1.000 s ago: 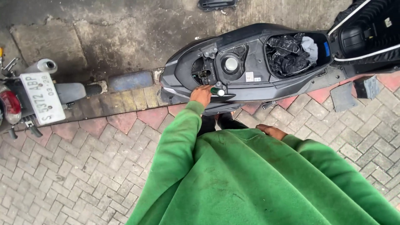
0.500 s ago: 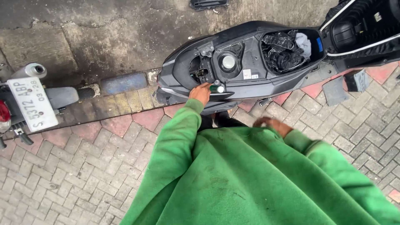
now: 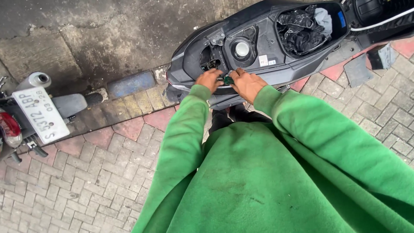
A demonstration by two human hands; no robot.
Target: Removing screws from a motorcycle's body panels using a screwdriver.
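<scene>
1. Your left hand and your right hand meet at the rear edge of the black scooter, whose seat is raised.
2. Between the two hands sits a small dark green object. The fingers of both hands touch it, with those of your right hand curled over its right side and those of your left hand pinching at its left. What kind of object it is cannot be told at this size.
3. The small green object lies just below the round fuel filler opening, close to the scooter's edge and near your body.
4. The fuel filler opening shows a pale, round centre set in a dark recess; whether it is capped cannot be told.
5. To the right of it, the under-seat compartment stands open. Inside lies a crumpled black plastic bag that fills most of the space, with a grey cloth tucked at its upper right end.
6. Both your arms wear green sleeves.
7. To the far left, well apart from your hands, stands the rear of a second motorcycle with a white number plate and a silver exhaust pipe.
8. The ground is grey and red paving bricks near you, dark stained concrete beyond.
</scene>
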